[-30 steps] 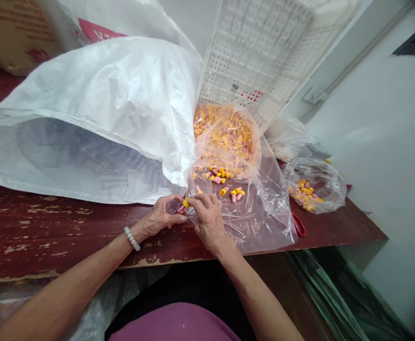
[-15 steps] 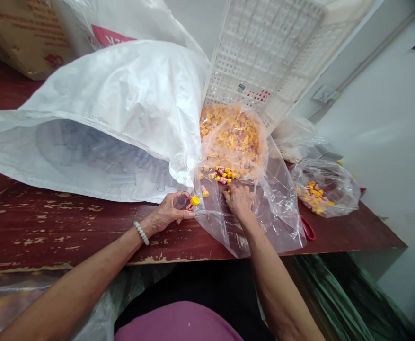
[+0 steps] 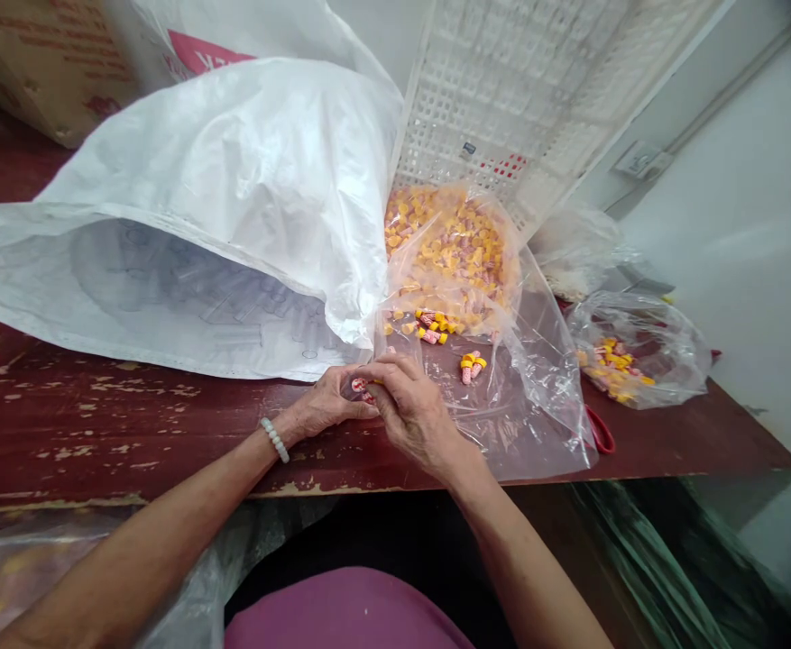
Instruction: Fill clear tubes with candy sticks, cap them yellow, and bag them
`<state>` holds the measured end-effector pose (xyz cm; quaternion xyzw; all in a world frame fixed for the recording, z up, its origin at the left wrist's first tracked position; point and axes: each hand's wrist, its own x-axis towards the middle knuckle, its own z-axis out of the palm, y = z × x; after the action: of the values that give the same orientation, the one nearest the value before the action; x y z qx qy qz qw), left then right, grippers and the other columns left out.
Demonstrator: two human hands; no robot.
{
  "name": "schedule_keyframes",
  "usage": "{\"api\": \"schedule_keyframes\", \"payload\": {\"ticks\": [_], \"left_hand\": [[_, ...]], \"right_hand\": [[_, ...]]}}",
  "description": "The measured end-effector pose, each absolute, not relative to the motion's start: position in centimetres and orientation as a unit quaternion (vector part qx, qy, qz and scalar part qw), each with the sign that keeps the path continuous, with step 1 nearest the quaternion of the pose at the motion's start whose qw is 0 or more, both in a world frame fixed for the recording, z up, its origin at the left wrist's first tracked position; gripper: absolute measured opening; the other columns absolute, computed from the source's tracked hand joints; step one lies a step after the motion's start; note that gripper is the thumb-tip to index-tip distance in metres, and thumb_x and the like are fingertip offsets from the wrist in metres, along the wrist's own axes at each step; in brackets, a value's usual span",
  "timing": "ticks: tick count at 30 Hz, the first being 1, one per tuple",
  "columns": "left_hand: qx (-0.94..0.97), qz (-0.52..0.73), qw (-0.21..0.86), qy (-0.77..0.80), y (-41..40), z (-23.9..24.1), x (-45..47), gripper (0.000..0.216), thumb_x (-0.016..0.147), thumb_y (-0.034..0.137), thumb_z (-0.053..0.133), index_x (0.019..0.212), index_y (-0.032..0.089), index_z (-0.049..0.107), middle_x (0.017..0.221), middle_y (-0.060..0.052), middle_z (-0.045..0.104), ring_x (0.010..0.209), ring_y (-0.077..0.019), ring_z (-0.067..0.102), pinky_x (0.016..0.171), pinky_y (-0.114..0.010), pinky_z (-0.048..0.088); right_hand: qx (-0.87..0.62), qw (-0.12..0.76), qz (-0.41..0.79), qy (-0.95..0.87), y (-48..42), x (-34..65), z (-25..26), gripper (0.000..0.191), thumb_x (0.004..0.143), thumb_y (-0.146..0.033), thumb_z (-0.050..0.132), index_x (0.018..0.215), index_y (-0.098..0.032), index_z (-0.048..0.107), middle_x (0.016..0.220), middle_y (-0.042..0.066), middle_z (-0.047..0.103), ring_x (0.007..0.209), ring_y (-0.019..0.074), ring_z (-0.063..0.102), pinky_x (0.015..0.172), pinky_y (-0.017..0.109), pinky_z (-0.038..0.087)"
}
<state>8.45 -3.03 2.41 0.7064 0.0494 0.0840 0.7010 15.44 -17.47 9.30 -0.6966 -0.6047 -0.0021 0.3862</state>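
Note:
My left hand [image 3: 327, 398] wears a pale bead bracelet and is closed around a clear plastic tube, mostly hidden by the fingers. Red-and-white patterned pieces [image 3: 359, 385] show at the tube's end, between both hands. My right hand [image 3: 412, 406] meets it there, its thumb and fingers pinching a small yellow-capped piece [image 3: 374, 382], only partly visible. To the right, a few yellow-capped red-and-white pieces [image 3: 472, 366] lie on a clear plastic bag [image 3: 530, 424]. Many more of these pieces [image 3: 463, 239] fill that bag behind my right hand.
A large white sack [image 3: 252, 171] lies open on the left, with clear tubes [image 3: 233, 302] inside. Behind stands a white perforated crate [image 3: 490, 90]. A smaller clear bag [image 3: 666, 361] of pieces sits right, near a red loop [image 3: 600, 430]. A carton [image 3: 50, 63] stands back left on the worn red table [image 3: 63, 433].
My right hand has moved left from the loose pieces on the bag to the tube in my left hand. A few pieces now lie where it was. The view has shifted slightly.

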Motion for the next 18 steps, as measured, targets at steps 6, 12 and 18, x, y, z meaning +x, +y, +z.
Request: {"api": "schedule_keyframes", "payload": {"ticks": [6,12,18], "left_hand": [[0.701,0.066,0.709,0.047,-3.2,2.5,8.4,0.027,0.062,0.024,0.073,0.082,0.013,0.058,0.074,0.003,0.057,0.068,-0.0110,0.049,0.064,-0.023,0.040],[0.706,0.045,0.704,0.065,-3.6,2.7,8.3,0.026,0.058,0.016,0.071,0.082,0.016,0.062,0.076,0.001,0.062,0.074,-0.0163,0.053,0.069,-0.027,0.043],[0.655,0.048,0.748,0.097,-3.4,2.8,8.2,0.031,0.057,0.023,0.075,0.083,0.015,0.059,0.067,0.002,0.059,0.056,-0.0114,0.049,0.049,-0.022,0.039]], "right_hand": [[-0.716,0.394,-0.070,-0.573,-16.8,16.2,10.1,0.026,0.090,-0.021,0.050,0.115,-0.021,0.057,0.106,0.006,0.066,0.098,0.0186,0.058,0.091,0.038,0.045],[-0.793,0.370,-0.222,-0.430,-11.9,16.5,9.6,0.033,0.095,-0.033,0.041,0.123,-0.022,0.052,0.112,0.009,0.061,0.101,0.0207,0.054,0.087,0.038,0.044],[-0.809,0.340,-0.137,-0.460,-10.1,16.9,8.8,0.036,0.095,-0.038,0.041,0.127,-0.022,0.048,0.120,0.008,0.057,0.106,0.0200,0.052,0.092,0.038,0.039]]}}
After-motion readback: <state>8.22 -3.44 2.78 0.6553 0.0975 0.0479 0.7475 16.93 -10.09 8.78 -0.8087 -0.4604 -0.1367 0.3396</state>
